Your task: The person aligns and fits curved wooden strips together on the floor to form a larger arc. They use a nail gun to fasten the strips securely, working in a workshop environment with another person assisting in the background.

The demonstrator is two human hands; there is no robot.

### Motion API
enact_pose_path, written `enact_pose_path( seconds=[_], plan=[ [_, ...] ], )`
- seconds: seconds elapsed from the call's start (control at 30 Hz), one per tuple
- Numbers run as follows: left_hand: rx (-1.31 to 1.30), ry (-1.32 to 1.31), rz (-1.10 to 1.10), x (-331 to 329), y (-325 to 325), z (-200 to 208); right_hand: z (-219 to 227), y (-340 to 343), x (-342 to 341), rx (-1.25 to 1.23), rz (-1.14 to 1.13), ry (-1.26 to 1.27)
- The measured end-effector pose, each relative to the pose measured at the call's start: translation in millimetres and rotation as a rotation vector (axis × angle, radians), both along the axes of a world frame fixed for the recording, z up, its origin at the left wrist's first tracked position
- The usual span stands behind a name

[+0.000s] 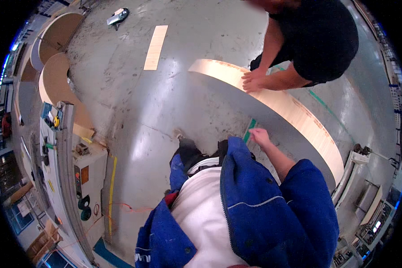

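Observation:
My right hand [261, 137] hangs low beside my jacket, its fingers loosely curled with nothing visible in them. It is apart from the curved wooden panel [295, 111], which stands on edge to my front right with its pale, wide rim facing up. A green tape strip [250, 129] shows on the floor just behind my fingers. My left hand is out of sight; only the blue sleeve on that side shows. Across the panel a co-worker in a dark shirt [319, 40] bends over, both hands [253, 81] on its rim.
A flat pale board [156, 48] lies on the grey floor ahead. Curved wooden pieces [60, 80] stand at the far left. Nearer on the left is a long machine [69, 178] with a control panel. A dark and silver tool [117, 17] rests on the far floor.

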State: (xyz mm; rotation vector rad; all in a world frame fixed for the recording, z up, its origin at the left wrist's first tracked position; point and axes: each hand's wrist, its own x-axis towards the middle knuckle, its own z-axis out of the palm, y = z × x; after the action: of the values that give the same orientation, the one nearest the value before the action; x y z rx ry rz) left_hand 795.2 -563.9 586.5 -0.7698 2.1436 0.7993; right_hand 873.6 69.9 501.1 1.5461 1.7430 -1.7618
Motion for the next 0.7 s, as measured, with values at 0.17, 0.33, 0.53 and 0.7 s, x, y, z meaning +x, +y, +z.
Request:
enact_pose_path(
  seconds=[0.17, 0.33, 0.53, 0.7],
  plan=[
    [-0.042, -0.025, -0.136, -152, -28, -15, 12, -65, -25, 0.040, -0.099, -0.113],
    [-0.070, 0.021, -0.283, -291, 11, -30, 35, -90, -68, 0.034, -0.148, -0.248],
    [0.083, 0.072, -0.362, -427, 59, -36, -24, -78, -124, 0.126, -0.085, -0.200],
    [0.072, -0.040, -0.742, -511, 141, -34, -34, -99, -174, -0.072, -0.555, -0.035]
  ],
)
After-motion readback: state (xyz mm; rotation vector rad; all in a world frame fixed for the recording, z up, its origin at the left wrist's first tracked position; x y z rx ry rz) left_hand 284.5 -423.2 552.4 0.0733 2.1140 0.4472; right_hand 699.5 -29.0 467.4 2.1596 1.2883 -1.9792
